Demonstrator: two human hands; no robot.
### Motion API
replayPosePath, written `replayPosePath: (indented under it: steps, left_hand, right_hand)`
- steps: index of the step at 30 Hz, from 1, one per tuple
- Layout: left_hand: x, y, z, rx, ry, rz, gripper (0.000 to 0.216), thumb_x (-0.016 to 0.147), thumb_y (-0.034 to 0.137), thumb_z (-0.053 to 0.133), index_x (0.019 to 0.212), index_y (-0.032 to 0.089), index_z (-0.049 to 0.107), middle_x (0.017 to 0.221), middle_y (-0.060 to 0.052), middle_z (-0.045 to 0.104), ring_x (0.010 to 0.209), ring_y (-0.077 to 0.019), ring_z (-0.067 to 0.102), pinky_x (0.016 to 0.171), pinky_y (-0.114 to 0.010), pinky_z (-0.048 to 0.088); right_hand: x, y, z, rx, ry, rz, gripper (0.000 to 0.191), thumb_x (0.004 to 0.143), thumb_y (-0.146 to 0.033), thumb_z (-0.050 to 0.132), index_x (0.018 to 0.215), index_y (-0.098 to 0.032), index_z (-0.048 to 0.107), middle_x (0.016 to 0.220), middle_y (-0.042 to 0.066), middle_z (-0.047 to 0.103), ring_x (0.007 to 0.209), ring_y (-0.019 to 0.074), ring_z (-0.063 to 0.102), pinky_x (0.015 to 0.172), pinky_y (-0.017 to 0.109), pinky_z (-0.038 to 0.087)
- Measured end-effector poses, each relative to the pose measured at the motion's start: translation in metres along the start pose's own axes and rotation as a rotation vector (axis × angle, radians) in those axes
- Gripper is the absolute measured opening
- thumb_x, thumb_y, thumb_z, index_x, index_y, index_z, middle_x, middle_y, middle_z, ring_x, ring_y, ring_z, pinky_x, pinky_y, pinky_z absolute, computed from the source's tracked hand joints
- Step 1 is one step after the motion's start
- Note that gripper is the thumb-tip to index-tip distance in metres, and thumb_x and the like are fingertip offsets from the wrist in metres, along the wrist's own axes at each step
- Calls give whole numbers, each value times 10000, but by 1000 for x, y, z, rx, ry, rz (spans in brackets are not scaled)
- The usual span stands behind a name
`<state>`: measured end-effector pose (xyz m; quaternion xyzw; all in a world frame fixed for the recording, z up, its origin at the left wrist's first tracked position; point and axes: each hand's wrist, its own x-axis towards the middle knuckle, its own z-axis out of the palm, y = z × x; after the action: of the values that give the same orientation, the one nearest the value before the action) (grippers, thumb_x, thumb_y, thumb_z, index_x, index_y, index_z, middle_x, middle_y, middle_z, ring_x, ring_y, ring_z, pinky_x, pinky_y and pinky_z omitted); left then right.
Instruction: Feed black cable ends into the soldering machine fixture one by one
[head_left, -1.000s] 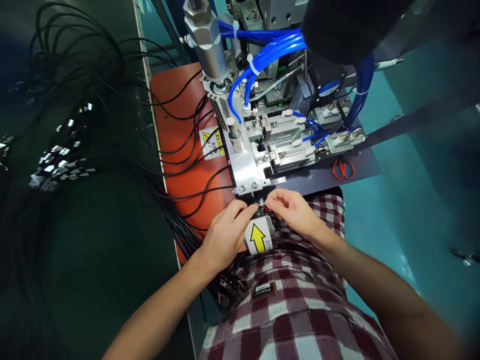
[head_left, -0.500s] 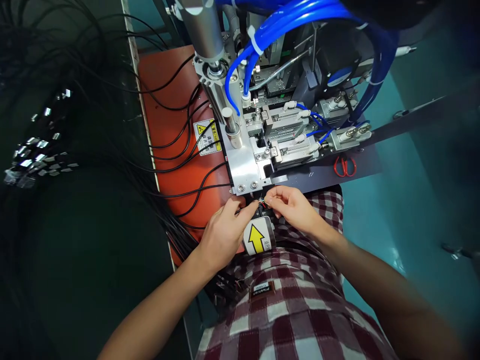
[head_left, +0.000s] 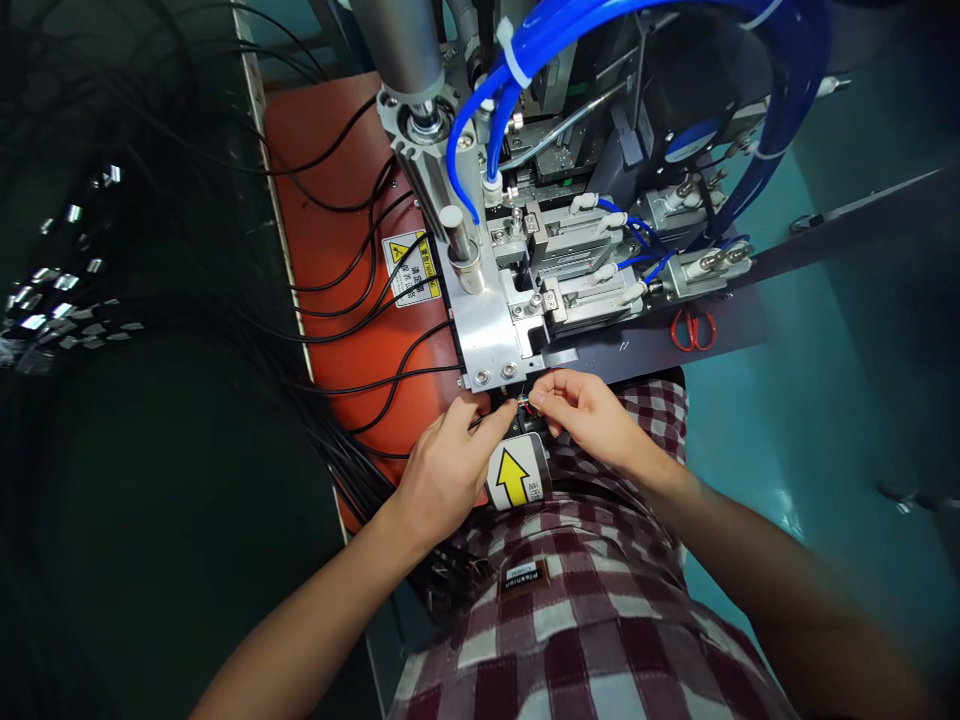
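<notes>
Fine coloured wires (head_left: pixel 524 402), partly red, stick out between my hands at the front of a machine. My left hand (head_left: pixel 454 455) is closed, with thumb and fingers around the end of a black cable that is mostly hidden under them. Pinching the tips of the coloured wires is my right hand (head_left: pixel 574 405), its other fingers curled in. Just above my fingertips is the machine's metal plate (head_left: pixel 487 340). Below them a white label with a yellow arrow (head_left: pixel 517 472) faces up.
Several black cables (head_left: pixel 375 385) run across the orange surface (head_left: pixel 330 240) on the left, and a bundle with shiny ends (head_left: pixel 60 290) lies farther left. Blue air tubes (head_left: pixel 585 45) arch over the machine. Red-handled scissors (head_left: pixel 693 330) lie on the right.
The head view has shifted slightly, so the machine's back parts and the cables at left look moved outward. Both hands stay at the same spot with the same grip.
</notes>
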<state>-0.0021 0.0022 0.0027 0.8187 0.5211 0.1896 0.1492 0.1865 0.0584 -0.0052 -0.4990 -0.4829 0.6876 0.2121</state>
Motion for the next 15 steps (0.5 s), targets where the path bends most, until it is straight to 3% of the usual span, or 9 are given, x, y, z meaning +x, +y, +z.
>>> replayPosePath:
  steps: [15]
  left_hand:
    - [-3,0,2,-16,-39,-34,375,898,116,405,1228,184,568,936,-84,528,773,-167,563,660,-279,528]
  right_hand:
    - [-1,1,1,1,20,5,200,830,-352,579,758,-167,557,664,-31,515,502,87,461,490,241,377]
